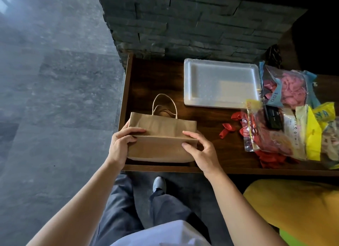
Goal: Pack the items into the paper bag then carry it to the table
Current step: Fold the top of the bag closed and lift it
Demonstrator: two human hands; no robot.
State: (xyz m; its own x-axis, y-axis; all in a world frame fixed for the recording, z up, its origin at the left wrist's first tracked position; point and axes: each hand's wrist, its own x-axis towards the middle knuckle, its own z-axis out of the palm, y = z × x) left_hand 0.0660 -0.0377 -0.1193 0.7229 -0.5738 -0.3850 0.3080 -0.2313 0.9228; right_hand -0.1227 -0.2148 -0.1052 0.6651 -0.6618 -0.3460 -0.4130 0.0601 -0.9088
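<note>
Your left hand (122,140) and right hand (198,148) each gripped an end of the one folded paper bag (161,137), lying at the worktop's (146,76) near left corner. One white foam tray (220,84) sat farther right, beside several balloon packets (286,117); bare wood lay between them.

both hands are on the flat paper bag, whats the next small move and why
Probably unfold the paper bag and stand it open. It lies folded flat on the dark wooden surface, handles away from the person, left hand and right hand gripping its folded bottom. The loose red balloons and plastic packets lie outside it, so nothing can go in yet.
</note>
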